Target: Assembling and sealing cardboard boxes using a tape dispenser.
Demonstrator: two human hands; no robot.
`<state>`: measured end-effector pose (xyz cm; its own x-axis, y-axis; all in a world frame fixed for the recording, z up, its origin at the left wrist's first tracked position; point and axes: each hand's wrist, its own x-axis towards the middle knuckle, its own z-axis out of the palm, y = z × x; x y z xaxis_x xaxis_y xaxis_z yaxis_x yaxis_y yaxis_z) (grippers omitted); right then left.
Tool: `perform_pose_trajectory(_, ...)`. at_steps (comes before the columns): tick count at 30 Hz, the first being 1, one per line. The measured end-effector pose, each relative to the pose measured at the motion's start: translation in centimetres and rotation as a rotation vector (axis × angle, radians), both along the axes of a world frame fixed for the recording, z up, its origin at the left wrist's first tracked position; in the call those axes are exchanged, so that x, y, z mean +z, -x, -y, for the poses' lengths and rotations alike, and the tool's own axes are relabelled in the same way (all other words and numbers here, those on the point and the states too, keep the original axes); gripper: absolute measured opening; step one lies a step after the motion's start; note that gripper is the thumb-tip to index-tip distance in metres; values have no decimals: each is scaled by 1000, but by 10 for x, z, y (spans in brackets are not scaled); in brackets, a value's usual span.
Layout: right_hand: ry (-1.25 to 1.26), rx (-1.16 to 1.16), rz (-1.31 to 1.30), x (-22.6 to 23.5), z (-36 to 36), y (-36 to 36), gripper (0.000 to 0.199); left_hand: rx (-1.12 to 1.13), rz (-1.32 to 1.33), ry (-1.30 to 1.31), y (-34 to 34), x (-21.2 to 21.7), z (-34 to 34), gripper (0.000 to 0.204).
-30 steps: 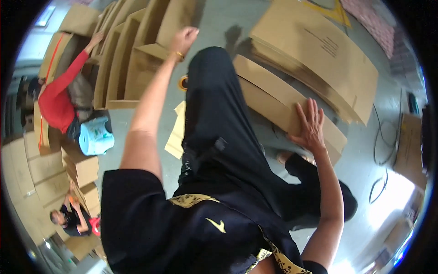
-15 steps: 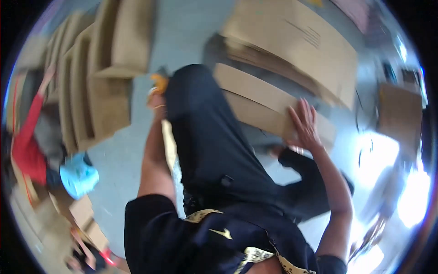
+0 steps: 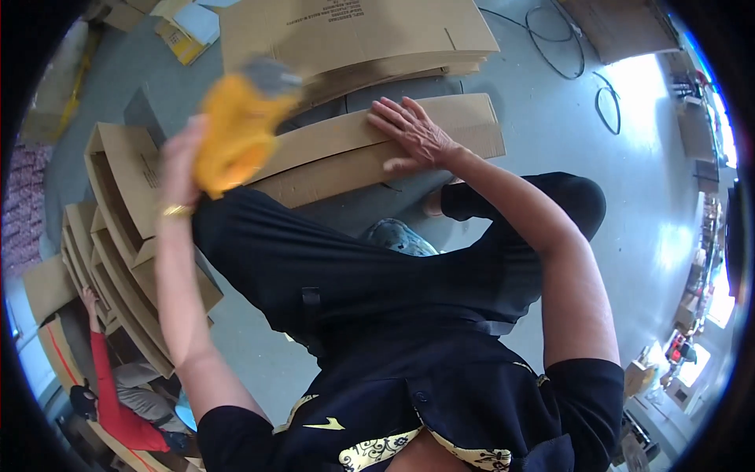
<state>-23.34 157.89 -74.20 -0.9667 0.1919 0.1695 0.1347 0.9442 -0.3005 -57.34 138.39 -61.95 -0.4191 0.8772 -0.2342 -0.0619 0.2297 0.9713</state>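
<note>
My left hand [image 3: 182, 161], blurred by motion, is closed on a yellow hand tool [image 3: 236, 130] with a grey end. The smear hides what kind of tool it is. It is raised above my left knee, over the left part of a long, narrow brown cardboard box [image 3: 346, 177]. My right hand [image 3: 417, 138] lies flat on the upper face of this box, fingers spread and pointing to the far left. The box's left end is hidden behind the tool and my knee.
A stack of flat cardboard sheets [image 3: 370, 35] lies beyond the box. Several opened cartons [image 3: 126, 181] stand at the left, near a person in a red top [image 3: 114, 393]. A black cable [image 3: 562, 47] curls on the floor at the far right.
My left hand has lifted the yellow tool from beside my knee to above the box. My right hand still rests on the box. The view has turned, and the cartons appear lower at the left.
</note>
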Motion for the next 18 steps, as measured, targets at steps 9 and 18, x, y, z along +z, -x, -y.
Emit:
perform_pose_trajectory(9,-186,-827,-140,-28,-15,-26,41,-438,-197,173,-85,-102,-112,42)
perform_pose_trajectory(18,65,-756,-287,-26,-43,-60,28,-540,-132,54,-149,-85,-130,45)
